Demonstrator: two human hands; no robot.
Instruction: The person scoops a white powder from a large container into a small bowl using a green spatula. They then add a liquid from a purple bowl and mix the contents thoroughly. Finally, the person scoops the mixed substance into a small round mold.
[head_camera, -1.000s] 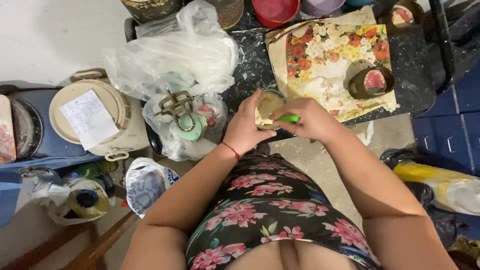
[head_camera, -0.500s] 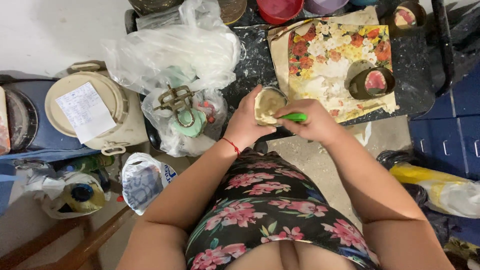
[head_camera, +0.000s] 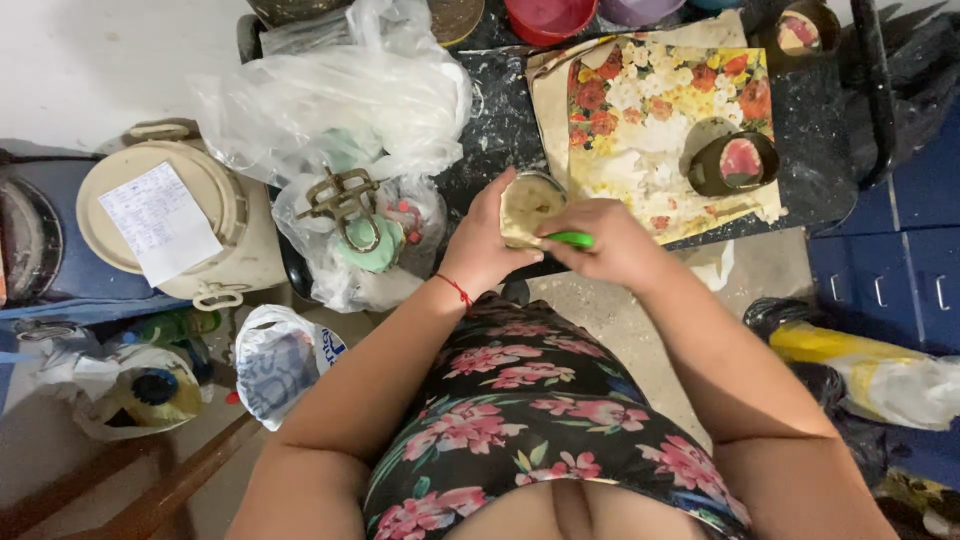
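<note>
Dark speckled table (head_camera: 810, 150), floral sheet (head_camera: 650, 110), bags (head_camera: 340, 100)

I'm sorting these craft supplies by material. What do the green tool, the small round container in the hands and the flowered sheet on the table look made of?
Green tool: probably plastic, going by its bright, even, glossy colour.
Small round container, held by the left hand: dark rim, pale inside; material unclear.
Flowered sheet: looks like printed paper, thin and flat, with curling edges.
The right hand grips the tool.

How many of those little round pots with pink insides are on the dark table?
2: one pot on the flowered sheet, another pot at the table's far right corner. More may be hidden.
</note>
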